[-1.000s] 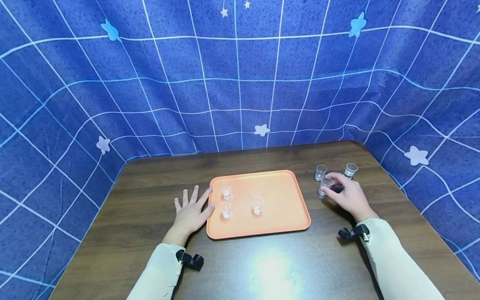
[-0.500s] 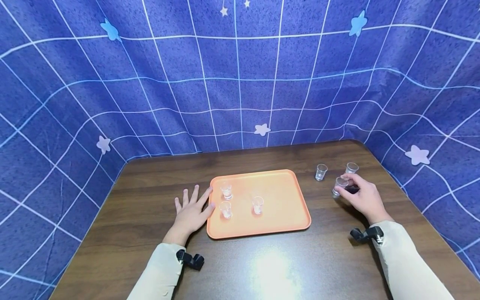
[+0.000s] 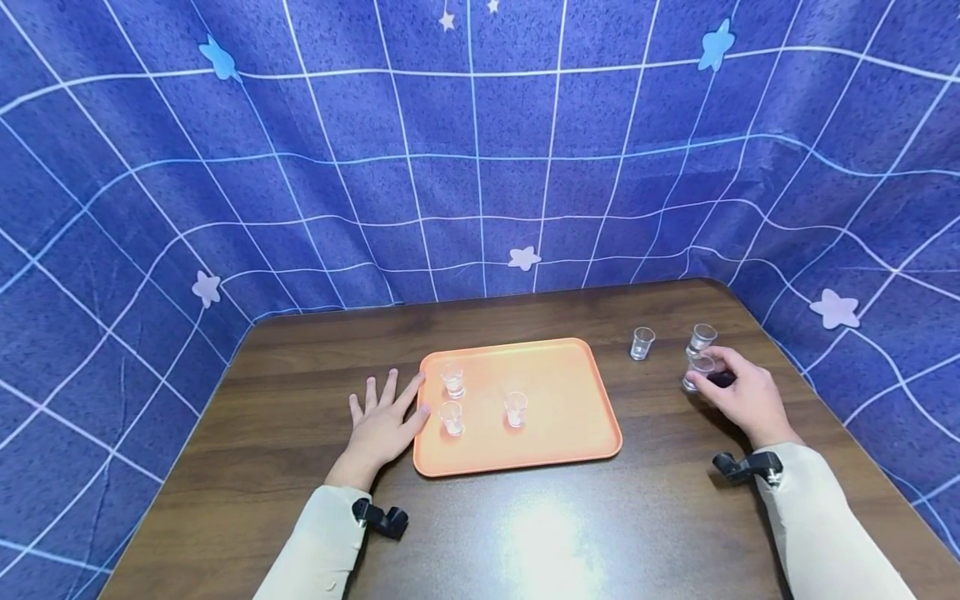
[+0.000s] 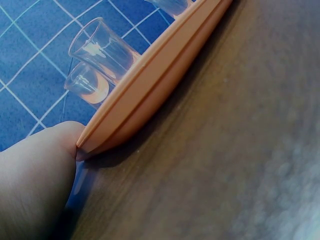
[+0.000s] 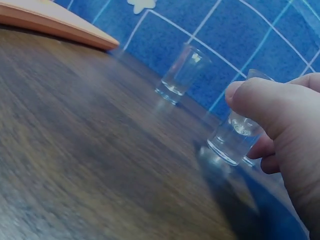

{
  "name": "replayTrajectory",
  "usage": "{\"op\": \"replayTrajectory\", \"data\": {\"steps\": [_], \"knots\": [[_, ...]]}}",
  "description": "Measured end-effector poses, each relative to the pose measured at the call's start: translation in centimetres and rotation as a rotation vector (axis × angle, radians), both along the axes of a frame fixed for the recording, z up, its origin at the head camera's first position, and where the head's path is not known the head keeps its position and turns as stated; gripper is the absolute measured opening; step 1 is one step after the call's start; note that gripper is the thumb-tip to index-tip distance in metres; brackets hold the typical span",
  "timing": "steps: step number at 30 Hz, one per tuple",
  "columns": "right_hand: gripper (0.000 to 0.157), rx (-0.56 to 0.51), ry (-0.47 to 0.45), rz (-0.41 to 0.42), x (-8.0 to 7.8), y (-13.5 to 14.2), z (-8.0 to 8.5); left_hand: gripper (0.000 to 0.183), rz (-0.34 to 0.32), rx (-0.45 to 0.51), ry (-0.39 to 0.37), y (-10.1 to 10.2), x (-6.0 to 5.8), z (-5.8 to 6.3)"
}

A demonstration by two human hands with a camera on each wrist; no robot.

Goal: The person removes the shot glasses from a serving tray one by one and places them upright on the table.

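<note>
My right hand (image 3: pixel 744 398) pinches a clear shot glass (image 3: pixel 698 372) between thumb and fingers at the table's right side. In the right wrist view that shot glass (image 5: pixel 231 141) stands upright, its base at or very near the wood. Just behind it is a second shot glass (image 3: pixel 702 337), and a third shot glass (image 3: pixel 642 343) stands apart to the left. My left hand (image 3: pixel 381 433) lies with fingers spread at the left edge of an orange tray (image 3: pixel 555 400), its thumb touching the rim. On the tray stand three more shot glasses, one being the front-left glass (image 3: pixel 452 418).
The brown wooden table (image 3: pixel 300 350) carries everything. A blue curtain (image 3: pixel 420 192) with white lines and stars rises behind it and along both sides. The tray's right half has bare surface, and bare wood separates it from the right-hand glasses.
My right hand has carried its shot glass rightward, away from the lone glass and up to the one at the far right. The left hand and the tray have stayed put.
</note>
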State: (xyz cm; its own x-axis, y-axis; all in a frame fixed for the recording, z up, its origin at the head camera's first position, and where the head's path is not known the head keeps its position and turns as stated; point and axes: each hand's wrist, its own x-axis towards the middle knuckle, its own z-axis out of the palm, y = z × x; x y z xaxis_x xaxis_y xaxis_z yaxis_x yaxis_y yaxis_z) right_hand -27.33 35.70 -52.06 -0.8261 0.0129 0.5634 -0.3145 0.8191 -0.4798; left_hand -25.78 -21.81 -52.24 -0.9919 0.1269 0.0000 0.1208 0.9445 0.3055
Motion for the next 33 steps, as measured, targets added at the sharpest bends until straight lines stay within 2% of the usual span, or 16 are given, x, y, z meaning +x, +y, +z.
{"op": "replayTrajectory", "data": {"steps": [14,33], "knots": [[0.044,-0.017,-0.046,-0.073,0.2,1.7,-0.1,0.066,-0.01,0.012,0.028,0.0,0.0,0.0],[0.045,0.004,-0.065,-0.094,0.4,2.5,0.1,0.065,-0.012,0.017,0.021,0.1,0.2,0.3]]}}
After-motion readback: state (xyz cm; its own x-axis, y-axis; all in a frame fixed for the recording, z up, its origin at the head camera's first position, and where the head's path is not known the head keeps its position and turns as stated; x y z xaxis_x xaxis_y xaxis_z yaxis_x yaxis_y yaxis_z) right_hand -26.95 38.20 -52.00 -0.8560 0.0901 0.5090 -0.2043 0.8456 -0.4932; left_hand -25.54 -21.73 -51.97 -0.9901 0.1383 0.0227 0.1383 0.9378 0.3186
